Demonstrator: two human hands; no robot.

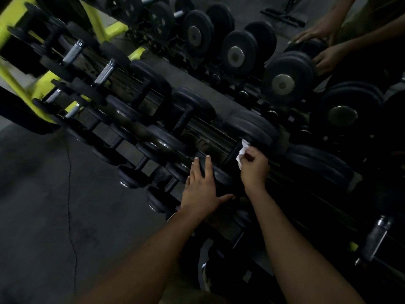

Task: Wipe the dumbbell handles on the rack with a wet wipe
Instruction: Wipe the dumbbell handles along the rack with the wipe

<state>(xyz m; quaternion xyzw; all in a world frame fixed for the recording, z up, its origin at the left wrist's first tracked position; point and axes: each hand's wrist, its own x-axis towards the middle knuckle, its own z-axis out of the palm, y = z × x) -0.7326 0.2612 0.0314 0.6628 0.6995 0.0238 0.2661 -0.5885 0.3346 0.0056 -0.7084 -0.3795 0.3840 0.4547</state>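
Gripping the crumpled white wet wipe [241,152], the right hand [254,166] presses it against a dark dumbbell handle [232,153].

Matt black rubber dumbbell heads [252,128], shiny metal end caps [282,84], knurled steel handles [105,72], crumpled white wipe [242,153], rough concrete floor [43,194].

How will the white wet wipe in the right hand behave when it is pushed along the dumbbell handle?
The wet wipe looks crumpled and limp in the right hand, so it probably bunches rather than slides flat. It seems thin, so it likely wraps the dark handle easily.
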